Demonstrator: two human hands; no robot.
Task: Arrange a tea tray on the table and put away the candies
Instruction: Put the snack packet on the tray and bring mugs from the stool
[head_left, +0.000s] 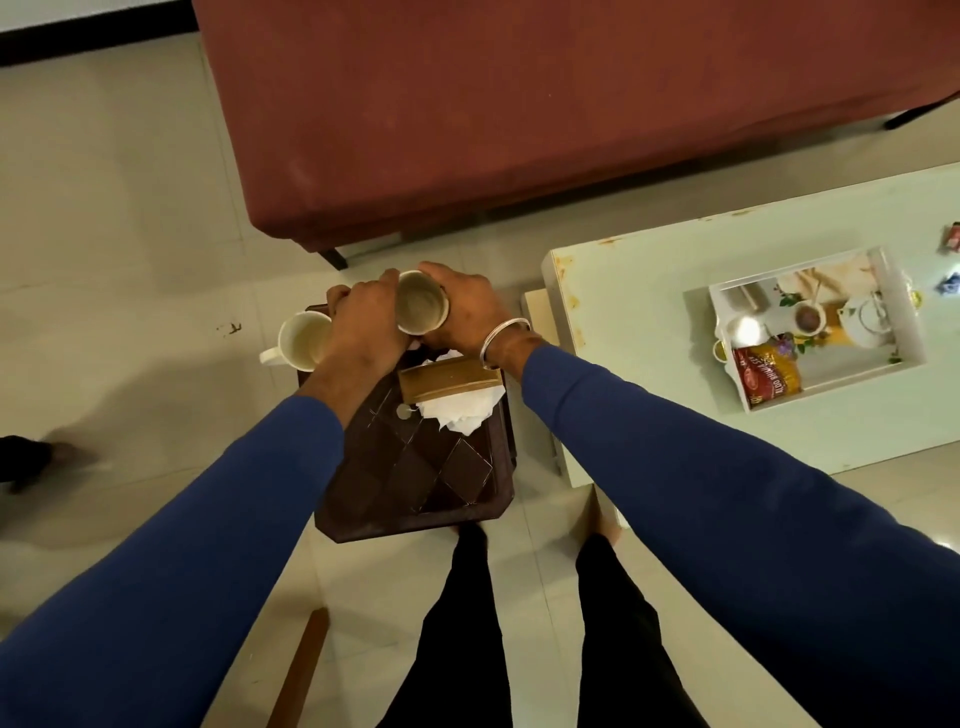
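Blue sleeves are seen closest, with black trousers below them. Both arms are stretched out over a small dark stool. A brown tissue box with white paper sticking out is kept on the stool.

At the far edge of the stool, a cup is held between the two hands. The right hand is curled round the cup's right side. The left hand is curled against its left side, and its fingertips cannot be seen. A second white cup, with a handle, is set just beside the left hand.

The cup looks hard, smooth and easy to break, so it is best held round its sides with a firm grip and kept upright. It seems light and empty.

Well apart, on the right, a white tray is placed on the pale table. A teapot, a small filled cup and a red snack packet are kept in the tray. Some candies are left on the table beyond the tray.
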